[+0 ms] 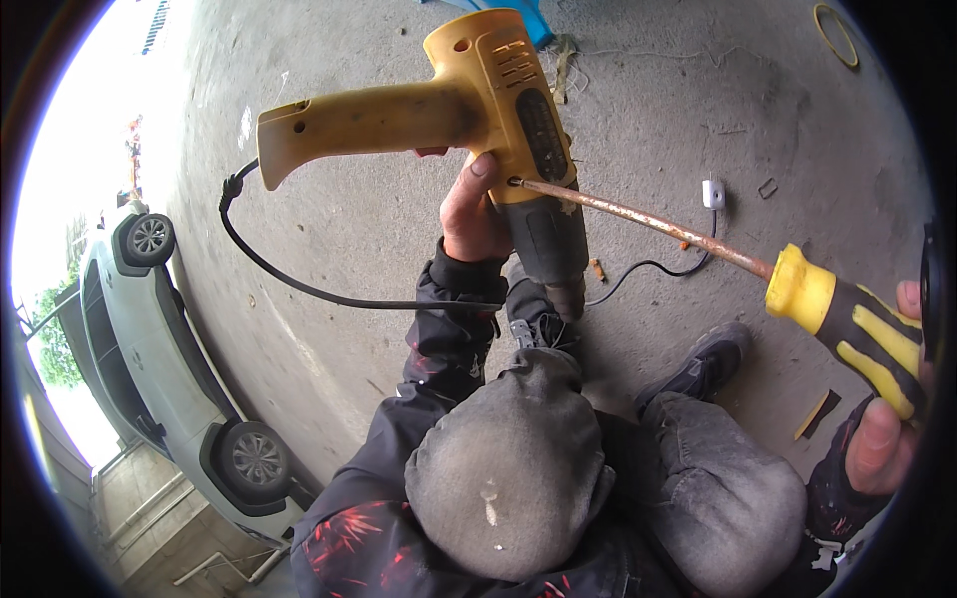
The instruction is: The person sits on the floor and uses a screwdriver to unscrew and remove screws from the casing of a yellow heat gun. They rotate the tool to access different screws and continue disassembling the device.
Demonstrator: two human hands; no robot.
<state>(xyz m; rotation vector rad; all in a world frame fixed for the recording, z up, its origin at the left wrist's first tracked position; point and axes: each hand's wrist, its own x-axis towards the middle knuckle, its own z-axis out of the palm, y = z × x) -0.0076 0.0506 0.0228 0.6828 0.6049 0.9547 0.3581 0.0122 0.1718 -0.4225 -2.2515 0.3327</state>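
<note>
My left hand (474, 214) grips a yellow heat gun (478, 110) from underneath, around its body near the black front part. Its nozzle points down toward me, and its handle extends to the left with a red trigger on the near side. A black cord (334, 297) runs from the handle's end. At the right edge, my right hand (882, 448) is closed around the yellow and black handle of a long screwdriver (648, 217). The rusty shaft's tip sits at a screw hole in the heat gun's housing. Part of my right hand is cut off by the picture's edge.
On the concrete floor (339, 209) lie a white plug (714, 194) on the cord, a yellow ring (835, 36) and a small flat yellow and black piece (817, 415). Something blue (538, 22) is behind the heat gun. A silver car (159, 349) stands at left.
</note>
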